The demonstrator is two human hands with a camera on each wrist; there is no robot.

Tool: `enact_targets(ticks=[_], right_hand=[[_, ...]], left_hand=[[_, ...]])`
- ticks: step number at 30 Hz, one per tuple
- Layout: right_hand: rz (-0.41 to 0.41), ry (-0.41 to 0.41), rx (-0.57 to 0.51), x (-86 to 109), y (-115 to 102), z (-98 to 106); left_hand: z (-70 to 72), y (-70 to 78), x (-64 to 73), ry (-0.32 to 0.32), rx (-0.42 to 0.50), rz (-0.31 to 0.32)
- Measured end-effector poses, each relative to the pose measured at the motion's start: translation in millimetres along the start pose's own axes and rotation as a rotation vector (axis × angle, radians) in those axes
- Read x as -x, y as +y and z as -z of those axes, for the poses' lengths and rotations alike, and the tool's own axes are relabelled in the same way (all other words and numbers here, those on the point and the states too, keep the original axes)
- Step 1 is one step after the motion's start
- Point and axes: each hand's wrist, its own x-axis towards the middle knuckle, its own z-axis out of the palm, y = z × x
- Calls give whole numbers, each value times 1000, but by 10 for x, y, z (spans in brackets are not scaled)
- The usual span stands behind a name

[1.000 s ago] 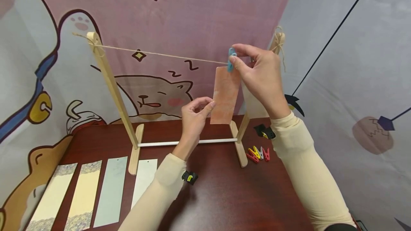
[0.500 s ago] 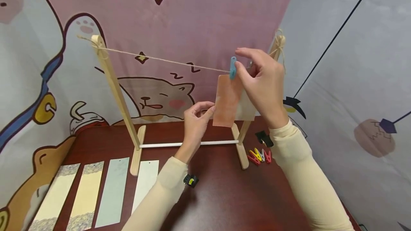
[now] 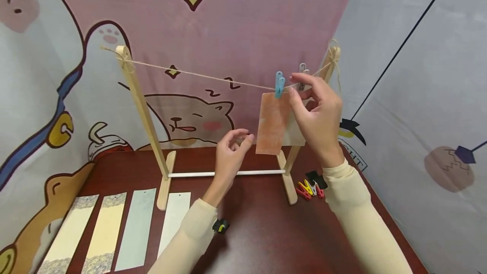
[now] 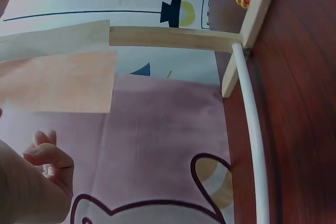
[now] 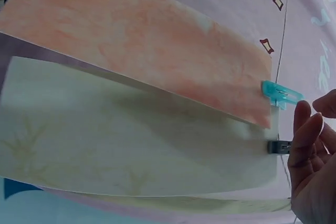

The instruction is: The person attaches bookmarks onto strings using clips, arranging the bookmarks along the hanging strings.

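An orange paper card [image 3: 271, 126] hangs from the twine [image 3: 198, 72], clipped at its top by a blue clothespin [image 3: 279, 84]. Just right of that clothespin is my right hand [image 3: 318, 111], its fingers loosely bent and holding nothing; the right wrist view shows a small gap between fingertips and blue clothespin [image 5: 282, 94]. My left hand [image 3: 230, 153] hovers left of the card's lower edge, relaxed and apart from it in the left wrist view. Behind the orange card hangs a pale card [image 5: 136, 135], with a grey clothespin [image 5: 278, 147] at its top, partly covered by my right hand.
The twine runs between two wooden posts [image 3: 142, 109], joined low down by a white rod [image 3: 262, 172]. Several pale cards [image 3: 135, 227] lie at the table's left. Red, yellow and grey clothespins [image 3: 307, 187] lie beside the right foot [image 3: 289, 187].
My right fingers have let go of the blue clothespin and moved slightly right and down. My left hand has released the orange card's edge and drawn a little left. The card stays hanging.
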Motion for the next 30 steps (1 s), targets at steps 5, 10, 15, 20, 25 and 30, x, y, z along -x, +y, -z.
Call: enact_targets(ticks=[5, 10, 15, 20, 25, 30], right_hand=[[-23, 17, -3, 128, 76, 31], [-40, 55, 35, 251, 149, 52], [-62, 85, 57, 352, 180, 60], [-77, 86, 56, 417, 229, 59], [-84, 75, 52, 430, 93, 54], [-103, 73, 54, 482, 7, 83]], left_hand=[[127, 1, 141, 4, -110, 44], [269, 3, 293, -1, -184, 105], [433, -5, 400, -21, -254, 134], [650, -8, 459, -27, -310, 160], [809, -15, 523, -13, -361, 204], [897, -45, 610, -32, -407, 277]])
